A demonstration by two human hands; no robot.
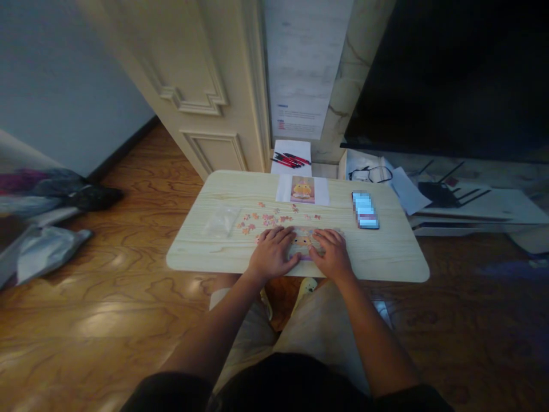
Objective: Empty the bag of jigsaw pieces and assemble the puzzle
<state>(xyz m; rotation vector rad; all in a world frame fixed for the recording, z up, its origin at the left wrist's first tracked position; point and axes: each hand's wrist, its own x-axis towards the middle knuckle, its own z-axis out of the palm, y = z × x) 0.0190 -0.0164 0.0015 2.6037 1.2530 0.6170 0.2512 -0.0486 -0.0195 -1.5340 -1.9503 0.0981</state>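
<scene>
A partly assembled jigsaw puzzle [302,242] lies near the front edge of the table, with two dark dots and a purple strip visible on it. My left hand [272,253] rests flat over its left side, fingers stretched out. Over the right side lies my right hand [333,253], its fingers extended and slightly bent. Both hands hide parts of the puzzle. Loose jigsaw pieces [269,220] in pink and orange are scattered just beyond my left hand. Behind them lies a printed picture [302,190] of a yellow figure.
A clear plastic bag [223,221] lies on the table's [193,252] left part, and a phone [365,210] on its right. Beyond the back edge are red and black pens [291,160] on paper, glasses [371,174] and a router [440,195]. A cabinet [214,150] stands behind.
</scene>
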